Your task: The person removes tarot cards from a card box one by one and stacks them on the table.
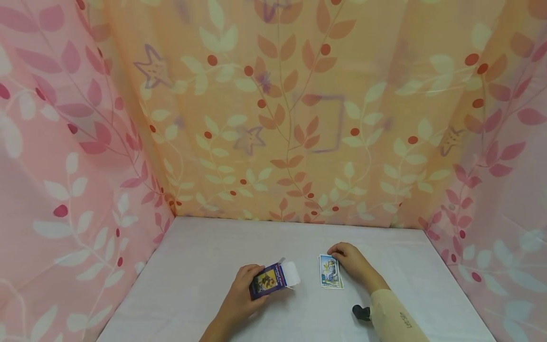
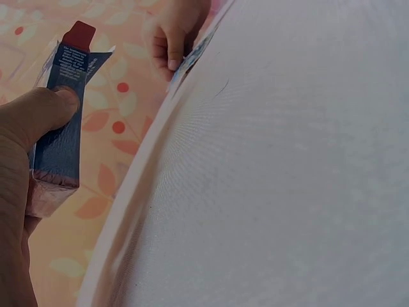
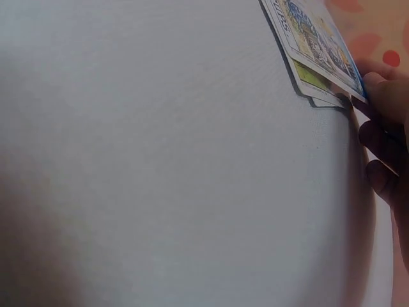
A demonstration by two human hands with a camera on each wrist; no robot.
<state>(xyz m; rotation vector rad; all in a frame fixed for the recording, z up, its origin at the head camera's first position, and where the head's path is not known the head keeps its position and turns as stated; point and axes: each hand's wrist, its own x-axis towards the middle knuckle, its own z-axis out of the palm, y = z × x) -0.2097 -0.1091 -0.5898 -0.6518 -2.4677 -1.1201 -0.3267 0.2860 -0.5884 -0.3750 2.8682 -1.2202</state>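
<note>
My left hand (image 1: 241, 294) grips a dark blue-purple card box (image 1: 268, 281) with a picture on its front. Its white end flap (image 1: 292, 273) stands out on the right. In the left wrist view, the thumb lies along the box's narrow side (image 2: 59, 144), and a red tab sticks up at the top. Further right, several picture cards (image 1: 330, 272) lie loosely stacked on the table. My right hand (image 1: 351, 260) pinches the top card (image 3: 319, 41) at one corner, thumb above it. That card is slightly lifted and tilted over the others.
A white cloth covers the table (image 1: 205, 266). Floral curtains (image 1: 273, 142) close off the back and both sides. A small black object (image 1: 361, 312) sits beside the right sleeve (image 1: 395, 316).
</note>
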